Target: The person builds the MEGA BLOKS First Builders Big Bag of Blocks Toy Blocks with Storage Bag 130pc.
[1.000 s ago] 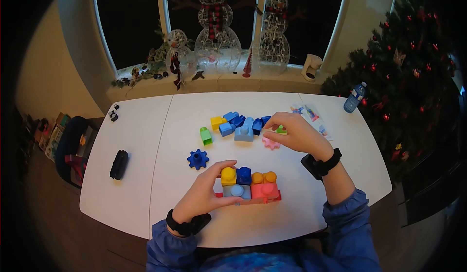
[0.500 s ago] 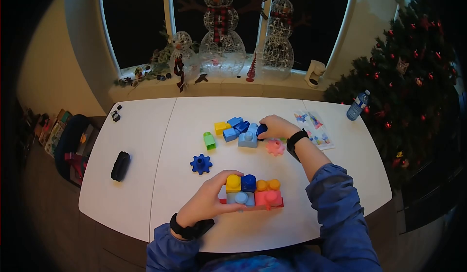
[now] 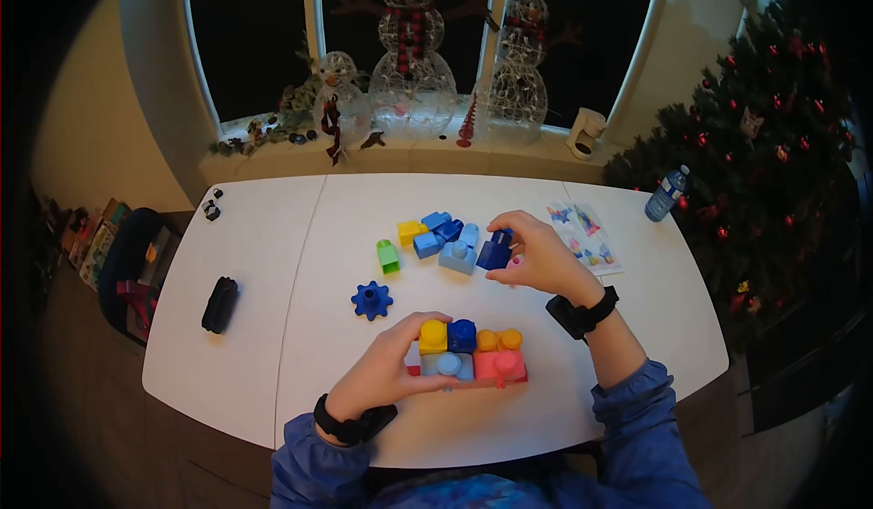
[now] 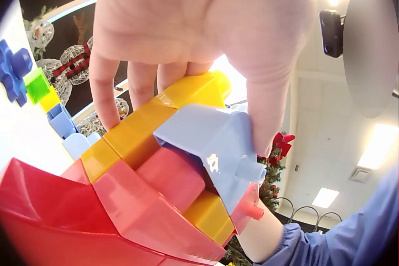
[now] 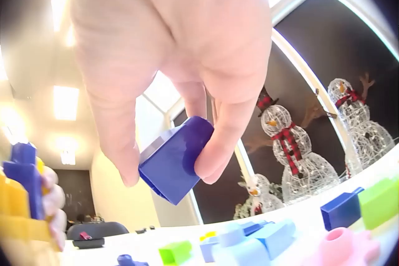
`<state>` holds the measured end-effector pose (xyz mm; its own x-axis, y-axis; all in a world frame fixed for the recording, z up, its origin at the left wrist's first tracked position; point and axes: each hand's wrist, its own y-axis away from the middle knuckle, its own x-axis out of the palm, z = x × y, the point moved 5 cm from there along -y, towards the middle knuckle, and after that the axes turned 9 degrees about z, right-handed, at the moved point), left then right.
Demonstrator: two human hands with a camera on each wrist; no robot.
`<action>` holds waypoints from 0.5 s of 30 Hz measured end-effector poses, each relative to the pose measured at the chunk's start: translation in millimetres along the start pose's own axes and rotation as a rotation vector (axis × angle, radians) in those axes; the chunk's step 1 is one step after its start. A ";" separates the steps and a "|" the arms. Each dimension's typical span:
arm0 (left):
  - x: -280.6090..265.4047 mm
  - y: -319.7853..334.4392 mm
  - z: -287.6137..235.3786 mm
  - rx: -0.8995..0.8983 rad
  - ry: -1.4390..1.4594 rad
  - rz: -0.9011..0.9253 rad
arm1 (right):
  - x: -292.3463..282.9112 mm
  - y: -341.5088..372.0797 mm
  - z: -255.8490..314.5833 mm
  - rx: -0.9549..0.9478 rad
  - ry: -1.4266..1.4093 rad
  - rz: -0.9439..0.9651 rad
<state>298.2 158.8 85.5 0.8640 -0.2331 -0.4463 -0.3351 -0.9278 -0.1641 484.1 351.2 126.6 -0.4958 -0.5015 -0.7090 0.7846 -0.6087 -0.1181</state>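
Observation:
My left hand [image 3: 377,372] grips the left end of a stack of toy building blocks [image 3: 498,363], its thumb along the light blue block [image 4: 206,138] and its fingers around the far side. Yellow, dark blue, orange, pink and red blocks make up the rest of that stack. Up and to the right, my right hand [image 3: 550,262] pinches a dark blue building block [image 5: 177,160] between thumb and fingers, above the tabletop in the right wrist view. A pink gear-shaped piece [image 5: 343,248] lies below this hand, partly hidden by it in the head view.
Loose blue and yellow blocks [image 3: 457,257] lie mid-table, beside a green block [image 3: 388,256]. A dark blue gear [image 3: 372,301] sits nearer the left hand. A black case [image 3: 219,305], a printed sheet [image 3: 596,250] and a water bottle [image 3: 667,194] are on the white table [image 3: 236,391].
My right hand has reached to the loose blocks, taken hold of a dark blue block and lifted it back slightly toward me. The left hand keeps its grip on the stack, nearly still.

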 end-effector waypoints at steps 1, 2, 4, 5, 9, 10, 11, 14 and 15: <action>-0.1 -0.1 -1.4 -0.009 0.002 0.001 | 1.0 12.7 16.3 -0.105 0.065 -0.021; 0.0 -0.1 -2.1 -0.019 0.003 0.002 | 3.1 24.5 28.8 -0.124 0.061 -0.002; -0.2 -0.1 -2.8 -0.016 -0.002 -0.001 | 7.0 44.8 51.6 -0.166 0.055 0.037; -0.4 0.1 -2.8 -0.015 -0.005 -0.004 | 8.7 52.9 59.5 -0.189 0.078 0.035; 0.1 0.8 -0.7 -0.003 -0.005 -0.005 | 22.7 72.8 69.2 -0.268 0.154 0.034; 0.1 0.9 -0.5 -0.003 -0.001 -0.007 | 26.3 75.8 69.3 -0.285 0.170 0.035; 0.0 1.0 -0.4 -0.003 0.003 -0.009 | 30.0 78.5 67.7 -0.258 0.138 0.079; -0.9 1.1 -2.1 -0.004 -0.012 -0.006 | 36.4 85.2 68.8 -0.249 0.113 0.094; -0.8 1.1 -1.9 -0.007 -0.009 -0.006 | 38.3 85.6 69.1 -0.272 0.120 0.099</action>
<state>297.8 157.4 87.3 0.8626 -0.2248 -0.4532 -0.3272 -0.9312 -0.1609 506.6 237.3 137.4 -0.3773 -0.4643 -0.8013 0.9056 -0.3659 -0.2144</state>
